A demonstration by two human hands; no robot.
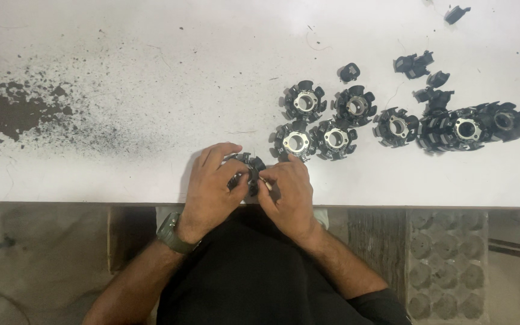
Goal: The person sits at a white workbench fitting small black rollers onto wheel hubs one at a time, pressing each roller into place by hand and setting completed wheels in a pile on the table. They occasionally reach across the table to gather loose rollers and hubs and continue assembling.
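Both hands are wrapped around one black toothed ring part [247,171] right at the near edge of the white table [121,174]. The left hand [212,186] is curled over it from its side, fingers closed down on the rim, looks like it's just bracing the thing so it can't spin. The right hand [289,191] is pinched shut too, thumb and forefinger on something small and pale at the part's edge, can't tell what exactly. Green watch [173,233] on the left wrist.

Just beyond the right hand's knuckles sit more of the same rings [315,120], flat, in a loose cluster: black plastic-looking teeth around a shiny metal bore. Further out past the right hand, a few lie stacked in a row on their sides [467,127], with small black loose clips [416,65] scattered near them. Way off beyond the left hand, the tabletop has a dark worn patch [7,111] and speckling.
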